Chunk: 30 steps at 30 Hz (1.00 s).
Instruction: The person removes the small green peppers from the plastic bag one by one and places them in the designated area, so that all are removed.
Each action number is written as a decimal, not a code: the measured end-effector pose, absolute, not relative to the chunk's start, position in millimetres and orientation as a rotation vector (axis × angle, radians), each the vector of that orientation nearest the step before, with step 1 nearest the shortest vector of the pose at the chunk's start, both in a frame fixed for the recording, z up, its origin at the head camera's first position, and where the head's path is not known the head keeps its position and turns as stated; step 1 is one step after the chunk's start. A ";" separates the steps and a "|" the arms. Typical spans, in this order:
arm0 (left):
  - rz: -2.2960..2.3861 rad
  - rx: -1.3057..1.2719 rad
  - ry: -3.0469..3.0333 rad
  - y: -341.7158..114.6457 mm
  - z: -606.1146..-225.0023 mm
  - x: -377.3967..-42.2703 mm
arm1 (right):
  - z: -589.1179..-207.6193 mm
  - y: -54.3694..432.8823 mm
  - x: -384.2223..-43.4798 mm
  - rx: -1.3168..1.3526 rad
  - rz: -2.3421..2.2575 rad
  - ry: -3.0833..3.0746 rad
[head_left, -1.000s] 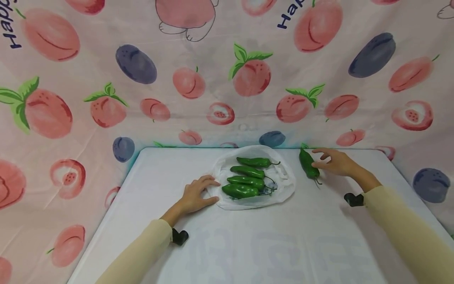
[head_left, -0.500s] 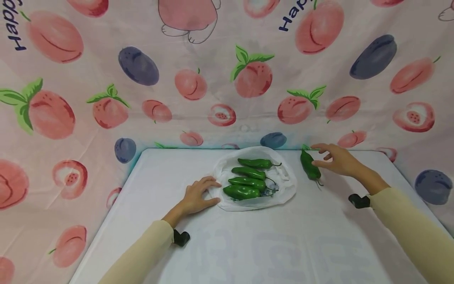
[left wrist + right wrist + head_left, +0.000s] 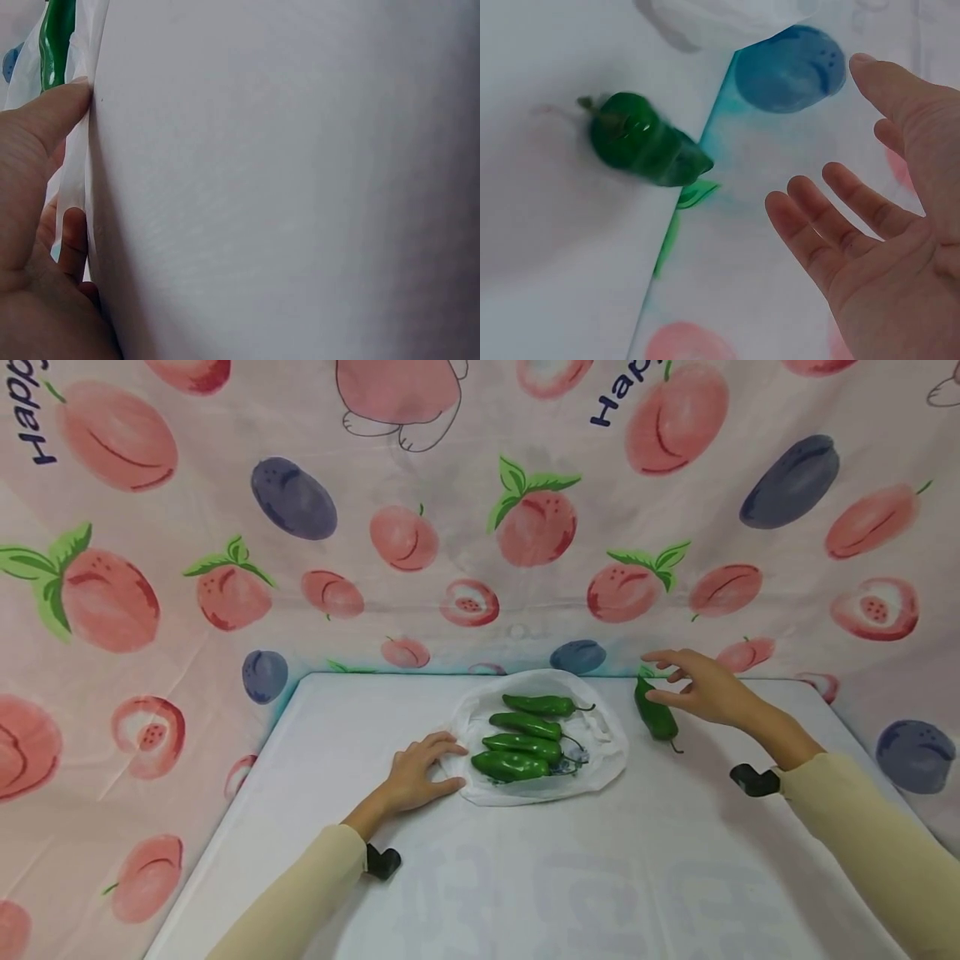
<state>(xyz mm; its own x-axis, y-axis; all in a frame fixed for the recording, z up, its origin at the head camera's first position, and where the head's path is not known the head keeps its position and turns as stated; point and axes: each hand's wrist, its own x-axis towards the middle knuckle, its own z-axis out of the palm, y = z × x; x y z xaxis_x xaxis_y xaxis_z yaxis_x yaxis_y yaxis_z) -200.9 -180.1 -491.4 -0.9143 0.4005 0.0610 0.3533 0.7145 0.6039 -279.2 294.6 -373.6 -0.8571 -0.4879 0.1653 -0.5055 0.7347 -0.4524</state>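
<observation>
Several green chili peppers (image 3: 514, 766) lie side by side on a white plastic bag (image 3: 480, 792) spread on the table. At the bag's left edge rests my left hand (image 3: 412, 778), its thumb and fingers spread apart. In the left wrist view, the thumb (image 3: 56, 116) touches the plastic, with part of a green pepper (image 3: 56, 45) beyond it. A single green chili pepper (image 3: 657, 717) lies right of the bag, its stem toward me. My right hand (image 3: 708, 692) hovers beside its far end, and in the right wrist view the fingers (image 3: 814, 225) are apart from the pepper (image 3: 641, 142).
A white cloth covers the table (image 3: 562, 877). Right behind its back edge hangs a pink curtain (image 3: 420, 460) printed with peaches and dark blue fruit. A black wrist device (image 3: 756, 780) sits at the right sleeve, another (image 3: 384, 862) at the left.
My right hand has moved away from the lone pepper, slightly up and back, with the fingers spreading. The left hand and the peppers on the bag have stayed in place.
</observation>
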 end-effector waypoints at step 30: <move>0.981 0.656 2.856 -181.3 -489.0 -200.6 | -373.7 230.3 -288.1 1.077 0.814 -2.809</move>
